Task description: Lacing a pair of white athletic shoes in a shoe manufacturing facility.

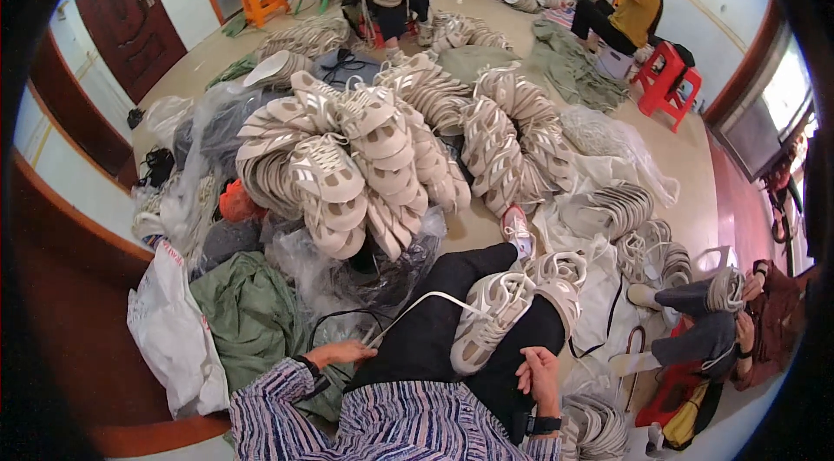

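Observation:
Across my lap in dark trousers lies a beige and white shoe upper (476,344), its front partly threaded with lace. One long pale shoelace (415,303) arcs from it over my left thigh. My left hand (343,353) is closed on that lace beside the thigh. My right hand (540,376) hovers right of the upper, fingers loosely bent and apart, with nothing visible in them. Just beyond, another laced shoe upper (559,289) rests over my right knee.
Large stacks of nested shoe uppers (334,170) fill the floor ahead, with more uppers (621,209) to the right. A green cloth sack (248,309) and a white bag (178,331) lie left. Close at right, a person's hand (749,326) holds an upper. Other people sit farther back near a red stool (669,83).

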{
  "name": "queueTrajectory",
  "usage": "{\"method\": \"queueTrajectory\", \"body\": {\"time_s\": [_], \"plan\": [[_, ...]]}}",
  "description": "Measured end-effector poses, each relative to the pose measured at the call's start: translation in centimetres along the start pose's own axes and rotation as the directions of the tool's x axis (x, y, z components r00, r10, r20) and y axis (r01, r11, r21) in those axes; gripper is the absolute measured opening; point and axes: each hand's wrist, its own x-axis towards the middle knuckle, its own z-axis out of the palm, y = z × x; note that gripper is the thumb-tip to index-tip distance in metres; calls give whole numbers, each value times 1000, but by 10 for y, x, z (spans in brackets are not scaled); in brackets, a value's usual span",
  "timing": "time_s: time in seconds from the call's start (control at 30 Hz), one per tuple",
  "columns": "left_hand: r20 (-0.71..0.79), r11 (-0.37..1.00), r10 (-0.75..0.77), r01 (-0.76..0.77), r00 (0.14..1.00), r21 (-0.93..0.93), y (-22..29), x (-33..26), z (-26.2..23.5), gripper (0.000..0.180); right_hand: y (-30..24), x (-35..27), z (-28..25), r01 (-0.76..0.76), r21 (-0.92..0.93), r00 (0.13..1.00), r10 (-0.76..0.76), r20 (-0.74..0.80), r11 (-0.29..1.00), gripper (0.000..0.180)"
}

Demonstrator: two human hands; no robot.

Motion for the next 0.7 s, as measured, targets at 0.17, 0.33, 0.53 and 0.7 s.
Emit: {"method": "queueTrajectory", "body": {"time_s": [0.17,0.33,0.53,0.7], "plan": [[-107,999,41,-44,993,-25,-31,-30,8,47,1,-3,-2,-10,27,1000,9,8,1000,21],[-807,985,-164,46,568,-168,8,-6,-33,26,7,-6,-12,21,0,999,-21,-32,1000,22],[-841,901,428,-224,332,370,170,-14,-55,26,-15,4,5,44,-31,999,-44,16,999,23],[-561,759,638,-554,528,342,224,34,-16,16,10,-4,-6,34,60,999,-33,-21,998,22]]}}
